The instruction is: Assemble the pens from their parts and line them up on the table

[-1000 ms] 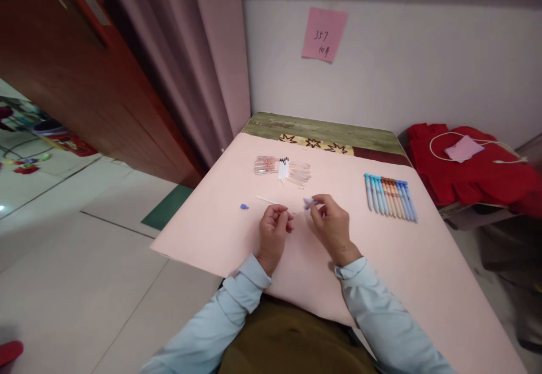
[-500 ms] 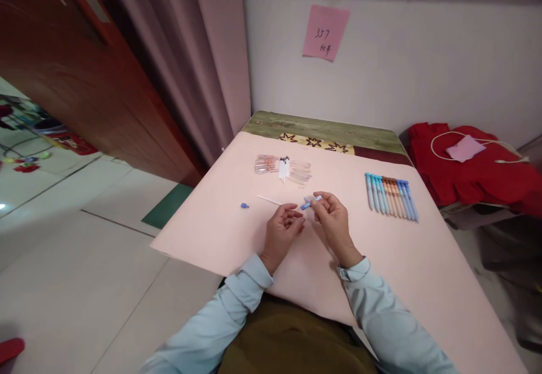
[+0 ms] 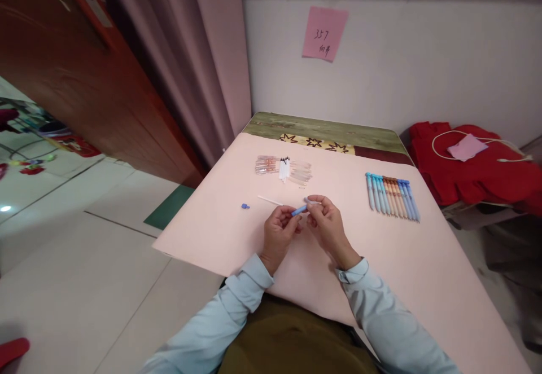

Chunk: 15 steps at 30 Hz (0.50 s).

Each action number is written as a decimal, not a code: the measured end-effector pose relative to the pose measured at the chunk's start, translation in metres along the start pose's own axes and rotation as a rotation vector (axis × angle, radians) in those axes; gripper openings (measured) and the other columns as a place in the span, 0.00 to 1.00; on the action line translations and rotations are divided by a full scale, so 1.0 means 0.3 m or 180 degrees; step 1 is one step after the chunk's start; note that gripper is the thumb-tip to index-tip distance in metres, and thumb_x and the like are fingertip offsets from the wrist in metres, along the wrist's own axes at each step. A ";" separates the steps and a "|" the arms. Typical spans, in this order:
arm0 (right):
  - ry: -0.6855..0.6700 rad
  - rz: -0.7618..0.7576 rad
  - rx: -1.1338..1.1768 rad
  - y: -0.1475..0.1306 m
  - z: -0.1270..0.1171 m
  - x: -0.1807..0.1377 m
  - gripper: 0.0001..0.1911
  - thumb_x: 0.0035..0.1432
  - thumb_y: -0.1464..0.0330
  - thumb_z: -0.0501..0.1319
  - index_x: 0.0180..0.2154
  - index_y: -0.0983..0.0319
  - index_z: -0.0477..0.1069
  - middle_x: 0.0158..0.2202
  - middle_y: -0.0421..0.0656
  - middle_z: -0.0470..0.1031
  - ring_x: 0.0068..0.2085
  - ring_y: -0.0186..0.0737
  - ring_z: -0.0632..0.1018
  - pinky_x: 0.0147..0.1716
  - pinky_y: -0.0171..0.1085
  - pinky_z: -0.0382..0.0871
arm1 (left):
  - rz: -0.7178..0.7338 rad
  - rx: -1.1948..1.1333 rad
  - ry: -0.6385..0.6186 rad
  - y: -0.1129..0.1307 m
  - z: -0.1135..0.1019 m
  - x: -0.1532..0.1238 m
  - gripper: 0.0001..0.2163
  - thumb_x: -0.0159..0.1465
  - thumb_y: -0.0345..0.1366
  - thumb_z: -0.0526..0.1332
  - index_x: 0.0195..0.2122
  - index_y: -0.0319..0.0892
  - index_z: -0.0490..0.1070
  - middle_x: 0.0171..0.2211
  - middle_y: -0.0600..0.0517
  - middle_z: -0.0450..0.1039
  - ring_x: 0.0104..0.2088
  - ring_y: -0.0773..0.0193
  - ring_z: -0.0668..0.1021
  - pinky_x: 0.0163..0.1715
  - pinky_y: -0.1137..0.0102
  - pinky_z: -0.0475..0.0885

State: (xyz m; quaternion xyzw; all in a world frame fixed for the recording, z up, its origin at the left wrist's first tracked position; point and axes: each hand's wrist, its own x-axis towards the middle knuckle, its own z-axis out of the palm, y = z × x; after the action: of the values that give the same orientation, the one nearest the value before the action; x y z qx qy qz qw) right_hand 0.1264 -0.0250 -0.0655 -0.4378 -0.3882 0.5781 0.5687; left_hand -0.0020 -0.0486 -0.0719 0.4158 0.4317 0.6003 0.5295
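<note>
Between my two hands is a blue pen barrel, slanting up to the right. My left hand pinches its lower left end with thumb and fingers. The fingers of my right hand are closed on its upper right end, partly hiding it. A thin white refill lies on the table just beyond my left hand. Further left sits a small blue pen cap. Behind my hands are white refills with dark tips, between clear reddish tubes and clear pale tubes.
A row of several assembled pens, light blue, brown and blue, lies on the right of the pale pink tabletop. Red cloth with a white cord is beyond the right edge. A wooden door and curtain stand at left.
The blue barrel has come down and left, turned in my right hand. My left hand, earlier apart from it, has closed on its lower end.
</note>
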 end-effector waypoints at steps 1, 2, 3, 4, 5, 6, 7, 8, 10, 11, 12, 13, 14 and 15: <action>0.0012 0.0000 0.0032 0.001 0.001 -0.001 0.16 0.54 0.59 0.69 0.40 0.60 0.70 0.19 0.32 0.66 0.20 0.29 0.67 0.19 0.29 0.60 | 0.0033 0.0001 0.0014 0.001 0.000 -0.001 0.11 0.58 0.38 0.69 0.37 0.41 0.70 0.26 0.54 0.75 0.24 0.69 0.76 0.27 0.72 0.74; 0.0006 0.0016 0.0065 0.003 0.003 -0.002 0.16 0.54 0.59 0.69 0.39 0.59 0.69 0.18 0.31 0.66 0.20 0.29 0.67 0.20 0.29 0.61 | 0.0073 -0.0003 0.0028 0.004 0.000 -0.002 0.11 0.58 0.38 0.69 0.37 0.41 0.70 0.26 0.54 0.75 0.24 0.68 0.77 0.27 0.72 0.74; -0.0025 0.0050 0.0083 0.006 0.004 -0.003 0.15 0.54 0.59 0.69 0.39 0.59 0.69 0.18 0.31 0.66 0.20 0.30 0.68 0.20 0.30 0.61 | 0.0118 -0.0010 0.0035 0.007 0.000 -0.004 0.11 0.58 0.38 0.69 0.38 0.41 0.70 0.26 0.54 0.76 0.25 0.68 0.77 0.28 0.71 0.75; -0.0072 0.0091 0.0081 0.008 0.005 -0.004 0.15 0.54 0.59 0.68 0.38 0.59 0.69 0.18 0.32 0.67 0.20 0.30 0.69 0.20 0.30 0.62 | 0.0169 -0.0012 0.0049 0.010 0.000 -0.006 0.11 0.58 0.38 0.69 0.38 0.41 0.70 0.26 0.53 0.76 0.25 0.68 0.77 0.28 0.71 0.75; -0.0137 0.0132 0.0057 0.011 0.005 -0.004 0.15 0.55 0.58 0.68 0.37 0.59 0.69 0.19 0.34 0.69 0.20 0.31 0.70 0.21 0.31 0.63 | 0.0219 -0.0006 0.0064 0.015 0.000 -0.008 0.12 0.57 0.37 0.69 0.38 0.41 0.70 0.26 0.53 0.77 0.25 0.67 0.78 0.28 0.71 0.75; -0.0214 0.0169 0.0021 0.013 0.005 -0.005 0.15 0.55 0.57 0.68 0.37 0.60 0.69 0.20 0.35 0.71 0.21 0.32 0.72 0.21 0.32 0.64 | 0.0263 0.0010 0.0083 0.019 0.000 -0.010 0.12 0.57 0.37 0.69 0.38 0.41 0.71 0.27 0.53 0.77 0.25 0.67 0.78 0.28 0.70 0.76; -0.0286 0.0202 -0.0015 0.015 0.005 -0.005 0.15 0.56 0.57 0.67 0.37 0.60 0.70 0.21 0.37 0.73 0.21 0.33 0.73 0.22 0.32 0.65 | 0.0296 0.0036 0.0097 0.022 0.000 -0.012 0.12 0.57 0.37 0.70 0.38 0.41 0.71 0.27 0.53 0.77 0.25 0.67 0.78 0.28 0.70 0.76; -0.0346 0.0225 -0.0047 0.016 0.004 -0.005 0.15 0.56 0.57 0.67 0.36 0.60 0.70 0.21 0.38 0.74 0.21 0.34 0.74 0.22 0.33 0.66 | 0.0324 0.0065 0.0113 0.025 0.000 -0.014 0.11 0.56 0.37 0.70 0.38 0.41 0.71 0.26 0.53 0.77 0.25 0.67 0.78 0.28 0.71 0.76; -0.0415 0.0259 -0.0086 0.019 0.002 -0.006 0.15 0.55 0.56 0.68 0.35 0.61 0.72 0.21 0.38 0.74 0.22 0.33 0.74 0.23 0.33 0.66 | 0.0359 0.0112 0.0134 0.026 -0.001 -0.015 0.11 0.56 0.36 0.70 0.37 0.41 0.72 0.27 0.53 0.76 0.24 0.68 0.77 0.27 0.72 0.75; -0.0431 0.0279 -0.0099 0.020 0.002 -0.006 0.15 0.55 0.56 0.68 0.35 0.61 0.73 0.22 0.38 0.74 0.22 0.33 0.73 0.23 0.32 0.65 | 0.0372 0.0131 0.0141 0.024 -0.001 -0.015 0.11 0.56 0.36 0.70 0.37 0.41 0.73 0.27 0.53 0.76 0.24 0.68 0.77 0.27 0.72 0.75; -0.0450 0.0305 -0.0113 0.021 0.002 -0.007 0.15 0.55 0.56 0.68 0.35 0.61 0.73 0.22 0.38 0.74 0.22 0.32 0.73 0.23 0.32 0.65 | 0.0388 0.0148 0.0149 0.021 -0.001 -0.014 0.10 0.56 0.36 0.70 0.37 0.41 0.73 0.27 0.54 0.76 0.24 0.69 0.77 0.27 0.73 0.74; -0.0485 0.0347 -0.0128 0.022 0.003 -0.008 0.16 0.54 0.56 0.69 0.35 0.61 0.74 0.22 0.38 0.74 0.23 0.32 0.73 0.23 0.32 0.65 | 0.0408 0.0159 0.0157 0.018 -0.002 -0.013 0.10 0.56 0.36 0.70 0.37 0.41 0.73 0.28 0.54 0.76 0.25 0.69 0.77 0.27 0.73 0.74; -0.0536 0.0413 -0.0136 0.022 0.004 -0.009 0.16 0.54 0.55 0.69 0.35 0.61 0.74 0.23 0.38 0.73 0.23 0.31 0.73 0.24 0.31 0.65 | 0.0432 0.0164 0.0161 0.014 -0.002 -0.012 0.10 0.56 0.36 0.70 0.37 0.41 0.73 0.28 0.54 0.76 0.25 0.69 0.77 0.27 0.73 0.74; -0.0595 0.0494 -0.0127 0.022 0.005 -0.010 0.17 0.54 0.55 0.68 0.35 0.61 0.74 0.23 0.38 0.73 0.24 0.31 0.72 0.24 0.31 0.65 | 0.0456 0.0165 0.0159 0.011 -0.003 -0.011 0.10 0.56 0.36 0.70 0.37 0.41 0.73 0.29 0.54 0.76 0.25 0.69 0.77 0.27 0.73 0.74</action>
State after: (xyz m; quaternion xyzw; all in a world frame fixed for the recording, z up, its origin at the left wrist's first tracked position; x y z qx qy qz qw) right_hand 0.1228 -0.0284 -0.0709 -0.4220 -0.4159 0.6508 0.4747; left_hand -0.0035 -0.0521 -0.0691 0.4441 0.4294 0.6354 0.4633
